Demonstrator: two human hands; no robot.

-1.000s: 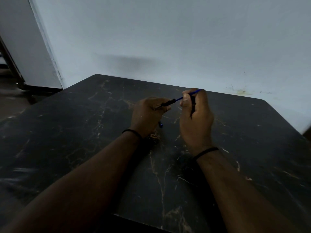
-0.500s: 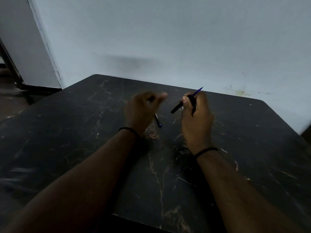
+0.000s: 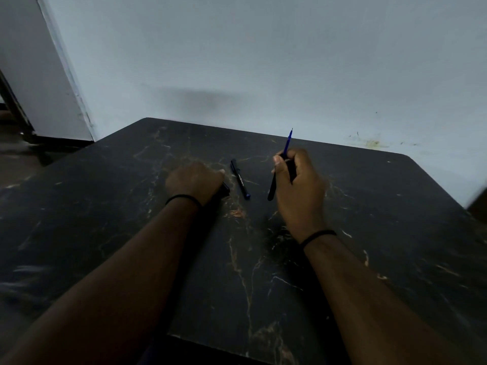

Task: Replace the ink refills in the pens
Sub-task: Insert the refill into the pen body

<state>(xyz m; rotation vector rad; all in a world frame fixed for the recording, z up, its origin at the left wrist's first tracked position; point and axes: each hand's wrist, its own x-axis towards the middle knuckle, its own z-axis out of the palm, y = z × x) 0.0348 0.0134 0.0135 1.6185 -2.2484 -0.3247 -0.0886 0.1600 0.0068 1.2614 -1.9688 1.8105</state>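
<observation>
Your left hand [image 3: 196, 180] is resting knuckles-up on the black marble-veined tabletop [image 3: 105, 219], fingers curled under. A short dark piece [image 3: 225, 190] is peeking out at its right edge, and your hand seems to be covering or holding it, but you cannot tell which from here, nor what the piece is. Parking it there is probably keeping a loose part from rolling away.

Just to the right, apart from both hands, a slim black pen barrel with a blue end [image 3: 240, 179] is lying flat on the table. Its long axis is running from far-left to near-right, with the blue end pointing toward you. Lying there, it looks to be waiting its turn.

Further right, your right hand [image 3: 297, 185] is hovering above the table, thumb and fingers pinching a second black pen body with a thin blue ink refill [image 3: 287, 143] sticking out of its top. This pen is standing steeply, nearly upright, refill tip aimed up and away toward the pale blue wall [image 3: 263, 48], the black lower end [image 3: 271, 192] pointing down toward the table. Holding it raised likely leaves the refill free to be drawn out or seated.
</observation>
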